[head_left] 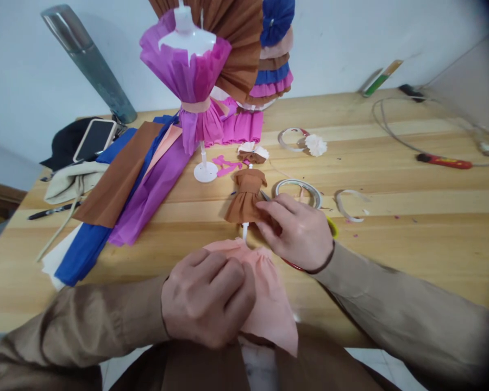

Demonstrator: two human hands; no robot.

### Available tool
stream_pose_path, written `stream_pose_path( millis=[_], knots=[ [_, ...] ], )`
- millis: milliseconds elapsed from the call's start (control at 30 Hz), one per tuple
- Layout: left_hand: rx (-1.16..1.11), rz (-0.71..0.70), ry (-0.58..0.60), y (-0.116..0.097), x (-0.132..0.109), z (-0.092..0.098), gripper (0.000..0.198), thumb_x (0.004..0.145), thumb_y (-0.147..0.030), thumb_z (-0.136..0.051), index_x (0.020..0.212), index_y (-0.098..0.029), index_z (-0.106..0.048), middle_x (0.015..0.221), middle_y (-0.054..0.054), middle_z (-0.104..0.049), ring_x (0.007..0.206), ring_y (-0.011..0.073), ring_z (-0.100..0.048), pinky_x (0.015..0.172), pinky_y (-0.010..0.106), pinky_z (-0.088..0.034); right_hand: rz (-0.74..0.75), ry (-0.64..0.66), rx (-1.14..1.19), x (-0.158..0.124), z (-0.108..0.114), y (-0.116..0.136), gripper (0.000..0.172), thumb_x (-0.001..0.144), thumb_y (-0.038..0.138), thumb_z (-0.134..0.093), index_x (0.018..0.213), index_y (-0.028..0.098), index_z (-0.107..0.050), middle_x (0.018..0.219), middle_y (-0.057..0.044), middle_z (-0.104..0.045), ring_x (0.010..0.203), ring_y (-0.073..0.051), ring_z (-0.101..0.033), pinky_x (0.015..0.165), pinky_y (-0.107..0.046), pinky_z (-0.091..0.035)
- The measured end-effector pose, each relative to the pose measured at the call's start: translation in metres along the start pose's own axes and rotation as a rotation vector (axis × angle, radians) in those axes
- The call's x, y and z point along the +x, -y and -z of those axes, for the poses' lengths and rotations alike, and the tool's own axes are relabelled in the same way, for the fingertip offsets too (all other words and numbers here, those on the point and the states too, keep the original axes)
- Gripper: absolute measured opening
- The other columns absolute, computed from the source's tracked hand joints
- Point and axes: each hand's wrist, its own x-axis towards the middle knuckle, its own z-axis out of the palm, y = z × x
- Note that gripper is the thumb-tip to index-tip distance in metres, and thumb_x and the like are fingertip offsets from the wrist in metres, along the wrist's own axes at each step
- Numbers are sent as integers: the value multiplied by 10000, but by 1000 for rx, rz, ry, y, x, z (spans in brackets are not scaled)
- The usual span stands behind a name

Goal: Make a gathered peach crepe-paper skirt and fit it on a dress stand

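Gathered pink crepe paper (269,298) hangs over the table's front edge, with my left hand (209,296) closed on its upper left part. Just beyond it lies a small brown paper dress (248,190) on a white stand. My right hand (295,228) is at the dress's lower right edge, thumb and fingers close together; the tip of something thin and metallic shows by the index finger, and the rest is hidden under the hand. A roll of tape (314,191) lies just beyond the right hand. Part of a yellow ring shows behind the wrist.
A mannequin in purple paper (204,65) stands at the back, before a brown pleated fan (238,49) and a tiered paper dress (275,65). Folded crepe strips (120,174), a phone (94,140) and a pen (51,212) lie left. A red-handled tool with a cable (444,161) lies right.
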Motion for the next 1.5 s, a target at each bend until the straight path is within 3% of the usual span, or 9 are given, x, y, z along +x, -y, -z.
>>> stream_pose_path(
  millis=[133, 367, 533, 700, 867, 1000, 1167, 1333, 1500],
  knots=[
    [0, -3, -12, 0, 0, -10, 294, 914, -108, -388, 767, -133, -641, 676, 63, -635, 587, 158, -568, 524, 303, -494, -33, -33, 49, 0, 1, -1, 208, 838, 124, -531, 972, 146, -689, 809, -85, -675, 696, -191, -639, 562, -301, -487],
    [-20, -29, -25, 2, 7, -15, 277, 918, -91, -416, 723, -138, -607, 691, 57, -626, 626, 164, -613, 613, 305, -535, -125, -102, 322, 11, 2, -4, 225, 797, 79, -532, 901, 183, -702, 765, -59, -663, 680, -177, -629, 580, -300, -504],
    [24, -29, -14, 7, 9, -20, 265, 933, -111, -440, 756, -132, -637, 699, 47, -646, 645, 147, -613, 710, 296, -553, -113, -87, 299, 9, 1, -6, 204, 782, 98, -550, 906, 161, -699, 738, -61, -662, 649, -177, -626, 555, -295, -495],
    [52, -64, -105, 13, 7, -35, 223, 942, -137, -449, 815, -121, -632, 742, 64, -662, 706, 178, -652, 609, 288, -490, -161, -96, 303, 9, 1, -6, 135, 798, 121, -568, 837, 171, -687, 663, -29, -659, 558, -142, -584, 510, -273, -457],
    [48, -65, -34, 16, 6, -39, 186, 939, -129, -454, 845, -120, -614, 724, 55, -650, 712, 183, -653, 526, 274, -411, -219, -93, 336, 11, 1, -7, 116, 809, 144, -582, 824, 190, -687, 699, -30, -700, 595, -148, -612, 538, -279, -472],
    [50, -47, -104, 18, 3, -42, 247, 942, -122, -399, 841, -126, -625, 751, 78, -672, 691, 189, -634, 519, 289, -413, -223, -97, 343, 10, 1, -8, 112, 809, 143, -586, 818, 191, -687, 679, -26, -692, 585, -144, -611, 542, -278, -481],
    [33, 41, -97, 23, 1, -50, 297, 976, -163, -399, 800, -130, -636, 717, 66, -677, 617, 160, -621, 521, 285, -465, -216, -103, 341, 9, 0, -9, 112, 805, 135, -586, 815, 183, -687, 671, -29, -688, 582, -143, -612, 533, -272, -478],
    [17, -5, -79, 28, 2, -41, 279, 954, -124, -405, 828, -111, -653, 706, 80, -701, 593, 165, -644, 483, 288, -475, -260, -97, 366, 9, 0, -10, 104, 790, 146, -593, 795, 202, -681, 676, -22, -695, 568, -147, -609, 530, -280, -475],
    [-36, 59, -28, 27, -3, -37, 301, 965, -121, -403, 844, -113, -679, 718, 86, -706, 640, 169, -664, 515, 290, -496, -291, -76, 405, 10, 0, -12, 94, 801, 156, -603, 782, 205, -681, 651, -14, -686, 551, -142, -591, 517, -279, -454]
  ],
)
